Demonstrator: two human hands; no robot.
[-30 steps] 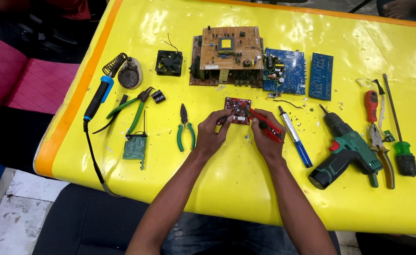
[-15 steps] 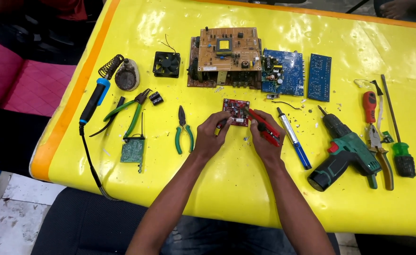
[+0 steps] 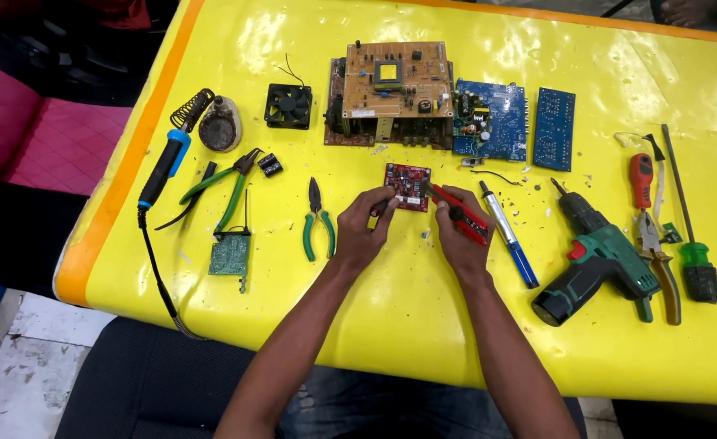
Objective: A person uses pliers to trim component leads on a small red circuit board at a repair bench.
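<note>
A small red circuit board [image 3: 408, 184] lies on the yellow table [image 3: 423, 325] in front of me. My left hand [image 3: 361, 232] pinches the board's lower left edge with its fingertips. My right hand [image 3: 458, 236] grips red-handled pliers [image 3: 461, 215], whose tip points at the right side of the red board.
A brown circuit board [image 3: 391, 91], two blue boards [image 3: 490, 120], a black fan [image 3: 288, 106], a soldering iron [image 3: 163, 169], green pliers [image 3: 318, 221], a small green board [image 3: 229, 254], a blue pen tool [image 3: 508, 234], a green drill [image 3: 598, 258] and screwdrivers [image 3: 684, 219] lie around.
Both hands stay on the red board and the pliers with almost no shift. The view has drifted slightly.
</note>
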